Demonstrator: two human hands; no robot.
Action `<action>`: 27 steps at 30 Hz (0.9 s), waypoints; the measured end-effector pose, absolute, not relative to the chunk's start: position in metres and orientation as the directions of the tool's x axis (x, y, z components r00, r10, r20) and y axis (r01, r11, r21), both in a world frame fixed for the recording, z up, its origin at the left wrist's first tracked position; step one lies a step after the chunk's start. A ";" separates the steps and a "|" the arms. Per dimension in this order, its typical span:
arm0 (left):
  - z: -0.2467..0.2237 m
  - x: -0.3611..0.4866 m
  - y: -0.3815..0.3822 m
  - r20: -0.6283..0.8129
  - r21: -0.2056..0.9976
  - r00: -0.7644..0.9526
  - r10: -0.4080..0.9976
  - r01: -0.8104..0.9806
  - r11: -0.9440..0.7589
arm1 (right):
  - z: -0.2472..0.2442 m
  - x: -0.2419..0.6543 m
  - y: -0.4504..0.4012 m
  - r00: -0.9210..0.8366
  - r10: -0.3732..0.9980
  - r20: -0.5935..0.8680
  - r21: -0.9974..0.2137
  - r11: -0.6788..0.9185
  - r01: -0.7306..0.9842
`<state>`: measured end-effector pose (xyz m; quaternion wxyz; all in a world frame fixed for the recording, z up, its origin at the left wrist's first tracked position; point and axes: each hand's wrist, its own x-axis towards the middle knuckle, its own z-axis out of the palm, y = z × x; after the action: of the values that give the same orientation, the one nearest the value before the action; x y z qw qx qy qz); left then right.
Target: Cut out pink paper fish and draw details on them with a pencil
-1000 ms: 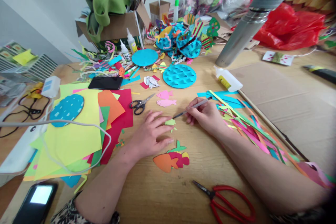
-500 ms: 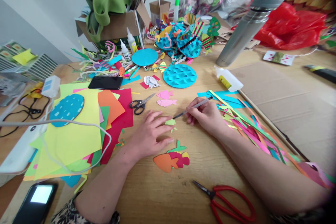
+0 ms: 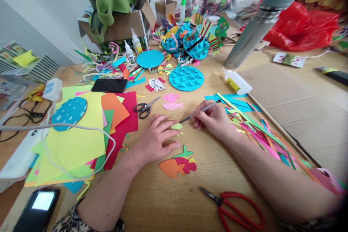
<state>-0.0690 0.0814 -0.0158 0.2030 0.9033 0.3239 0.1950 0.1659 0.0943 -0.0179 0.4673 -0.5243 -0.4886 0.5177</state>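
My left hand (image 3: 157, 139) lies spread on the table, its fingertips on or beside a small light-green paper fish (image 3: 177, 126). In my right hand (image 3: 210, 117) is a slim grey pen (image 3: 209, 106), pinched between thumb and fingers, its tip at the top edge of the green fish. Two pink paper fish (image 3: 172, 106) lie just beyond my fingers, beside small black-handled scissors (image 3: 144, 110). Nearer me are an orange paper fish (image 3: 170, 168) and overlapping red, yellow and green cutouts (image 3: 187, 165).
Red-handled scissors (image 3: 227, 203) lie at the front. Coloured sheets (image 3: 78, 145) and a cable are on the left, paper strips (image 3: 269, 141) and cardboard (image 3: 299, 105) on the right. Farther back stand a steel flask (image 3: 248, 32), a glue bottle (image 3: 236, 82) and blue paper discs (image 3: 186, 78).
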 end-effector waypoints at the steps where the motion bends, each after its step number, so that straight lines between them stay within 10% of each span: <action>1: -0.015 -0.069 0.081 0.219 0.493 0.715 0.664 0.506 -0.708 | -0.018 0.166 0.094 -0.013 0.996 -0.083 -0.996 -0.083 0.029; 27: -0.016 -0.069 0.081 0.215 0.484 0.722 0.658 0.506 -0.713 | -0.017 0.166 0.094 -0.016 0.996 -0.087 -0.996 -0.086 0.030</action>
<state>-0.0693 0.0809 -0.0161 0.2001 0.9059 0.3213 0.1897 0.1657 0.0942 -0.0169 0.4661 -0.5242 -0.4895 0.5180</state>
